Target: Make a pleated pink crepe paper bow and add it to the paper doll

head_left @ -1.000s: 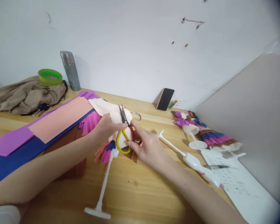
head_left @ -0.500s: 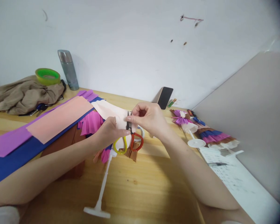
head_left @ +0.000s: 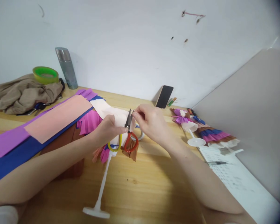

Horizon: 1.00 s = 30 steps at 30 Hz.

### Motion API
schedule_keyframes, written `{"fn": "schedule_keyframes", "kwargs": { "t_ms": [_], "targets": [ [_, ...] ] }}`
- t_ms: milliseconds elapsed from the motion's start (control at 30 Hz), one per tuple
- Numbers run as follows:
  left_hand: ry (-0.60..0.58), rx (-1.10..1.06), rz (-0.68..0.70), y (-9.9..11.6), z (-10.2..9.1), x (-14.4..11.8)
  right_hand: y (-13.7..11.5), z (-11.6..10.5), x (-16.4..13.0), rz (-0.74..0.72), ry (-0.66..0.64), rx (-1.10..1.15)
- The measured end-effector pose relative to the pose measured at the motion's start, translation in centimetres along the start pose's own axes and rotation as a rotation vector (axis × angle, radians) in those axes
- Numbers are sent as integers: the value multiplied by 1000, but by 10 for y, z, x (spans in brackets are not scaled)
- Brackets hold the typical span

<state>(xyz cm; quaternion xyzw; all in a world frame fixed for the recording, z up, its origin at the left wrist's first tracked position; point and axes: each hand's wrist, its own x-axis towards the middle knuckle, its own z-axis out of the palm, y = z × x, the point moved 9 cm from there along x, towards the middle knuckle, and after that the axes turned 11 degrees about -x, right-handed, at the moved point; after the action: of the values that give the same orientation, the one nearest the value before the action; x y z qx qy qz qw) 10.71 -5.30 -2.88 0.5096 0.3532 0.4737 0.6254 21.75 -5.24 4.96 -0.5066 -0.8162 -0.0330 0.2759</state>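
Note:
My left hand point(head_left: 108, 127) is closed, its thumb pressed over the pivot of a pair of scissors point(head_left: 128, 124) and on a pale pinkish-white paper strip point(head_left: 118, 115). The scissors point away from me, with one yellow and one red handle loop hanging free. Right beside the blade tips, my right hand point(head_left: 149, 119) pinches thumb and forefinger together; what lies between them is too small to make out. Below the hands lies a white plastic stand point(head_left: 104, 183) with a round base, its far end among pink, blue and brown crepe paper ruffles.
Long purple, peach point(head_left: 60, 116) and blue paper strips lie at left, over a brown sheet. Farther back are a cloth, a green tape roll point(head_left: 45, 75) and a flask point(head_left: 67, 68). A phone point(head_left: 164, 96) leans on the wall. Paper-dressed figures point(head_left: 214, 135) and a notebook point(head_left: 235, 180) lie right.
My right fingertips have moved off the scissor blades to just right of their tips. The scissors have shifted slightly left under my left thumb, baring more of the blades.

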Motion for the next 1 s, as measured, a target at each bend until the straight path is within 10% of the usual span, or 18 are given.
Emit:
{"fn": "schedule_keyframes", "kwargs": {
  "t_ms": [267,533,633,767,1000],
  "targets": [
    [12,-128,-19,3,1,-2,11,-7,-16,-22,200,2],
    [25,-424,-74,-3,-8,3,62,-5,-23,84,127,21],
    [92,-449,-81,-4,-13,4,51,-23,-35,111,190,217],
    [96,-496,-84,-3,-11,4,2,16,-49,16,-249,507],
    [80,-518,-49,0,-7,1,-8,53,-48,-15,-164,258]
  ]
}}
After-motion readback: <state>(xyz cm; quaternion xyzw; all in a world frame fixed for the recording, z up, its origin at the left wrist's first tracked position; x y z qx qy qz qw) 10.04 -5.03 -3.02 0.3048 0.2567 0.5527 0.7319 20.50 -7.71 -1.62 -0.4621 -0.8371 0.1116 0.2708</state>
